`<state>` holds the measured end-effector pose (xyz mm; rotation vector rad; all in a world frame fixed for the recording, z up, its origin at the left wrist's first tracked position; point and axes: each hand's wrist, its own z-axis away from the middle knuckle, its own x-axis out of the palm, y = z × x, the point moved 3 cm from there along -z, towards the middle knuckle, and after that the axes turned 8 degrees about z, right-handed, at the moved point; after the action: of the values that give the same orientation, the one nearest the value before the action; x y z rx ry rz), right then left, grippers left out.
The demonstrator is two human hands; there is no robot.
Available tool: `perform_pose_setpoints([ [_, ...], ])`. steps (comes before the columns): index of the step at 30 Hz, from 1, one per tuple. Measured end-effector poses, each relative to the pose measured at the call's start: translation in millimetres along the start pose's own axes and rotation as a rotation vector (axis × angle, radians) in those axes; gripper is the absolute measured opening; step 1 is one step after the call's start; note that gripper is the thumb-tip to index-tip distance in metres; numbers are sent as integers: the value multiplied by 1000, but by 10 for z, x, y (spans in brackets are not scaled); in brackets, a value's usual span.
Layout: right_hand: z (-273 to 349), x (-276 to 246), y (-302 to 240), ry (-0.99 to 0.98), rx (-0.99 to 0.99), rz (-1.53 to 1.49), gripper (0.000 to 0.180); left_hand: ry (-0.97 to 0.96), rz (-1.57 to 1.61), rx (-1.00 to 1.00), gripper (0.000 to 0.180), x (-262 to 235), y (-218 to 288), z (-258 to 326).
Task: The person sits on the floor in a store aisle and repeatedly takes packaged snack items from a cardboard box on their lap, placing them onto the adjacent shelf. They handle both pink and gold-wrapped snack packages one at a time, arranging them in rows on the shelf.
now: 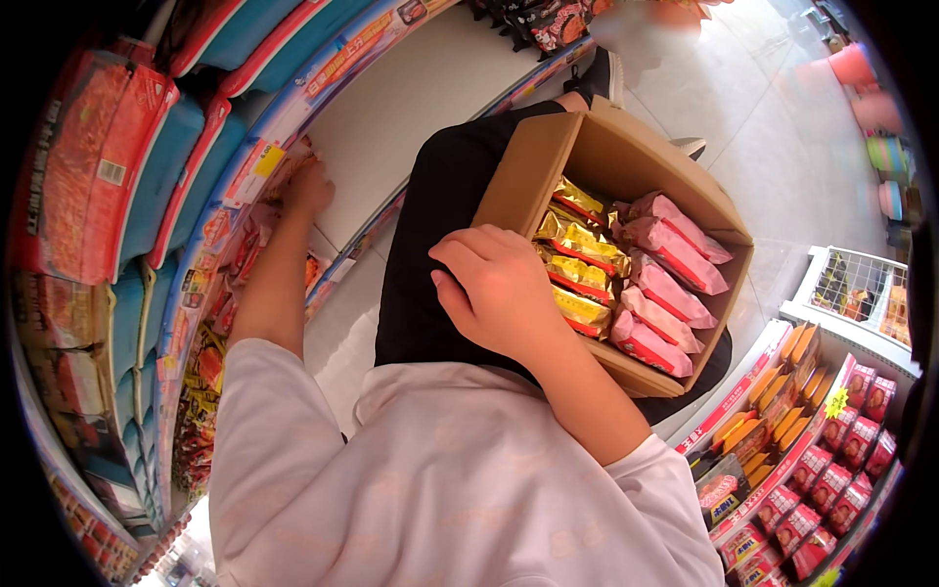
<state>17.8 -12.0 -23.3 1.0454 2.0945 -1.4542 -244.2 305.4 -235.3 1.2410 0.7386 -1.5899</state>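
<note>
My left hand (pixel 309 188) reaches into a low shelf, beside red and pink packets (pixel 252 240). Its fingers are partly hidden, and I cannot tell if it holds one. On my lap a cardboard box (pixel 529 166) sits tilted, its top open. Gold snack packets (pixel 583 264) fill its left side, pink and red ones (pixel 669 256) its right. My right hand (pixel 489 284) lies at the box's near left edge, over my dark trousers. Its fingers are loosely bent, with the thumb apart and nothing visible in them. The right forearm crosses the box's near corner.
Shelves with large red packages (pixel 93 176) and blue packs stand close on my left, with a price rail (pixel 264 157) along the edge. A display of small red packs (pixel 831 499) stands at right. Colourful tubs (pixel 873 108) line the far right, beyond the tiled floor (pixel 753 127).
</note>
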Motion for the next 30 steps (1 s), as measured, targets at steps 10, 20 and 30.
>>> perform_pose_setpoints([
  [10,15,-36,-10,-47,11,10,14,148,7,-30,39,-431,-35,91],
  [20,25,-42,-17,-69,14,12,14,128,-15,-20,46,-502,126,263],
  [30,16,-74,-40,-16,9,-44,15,193,138,-21,39,-98,-29,144],
])
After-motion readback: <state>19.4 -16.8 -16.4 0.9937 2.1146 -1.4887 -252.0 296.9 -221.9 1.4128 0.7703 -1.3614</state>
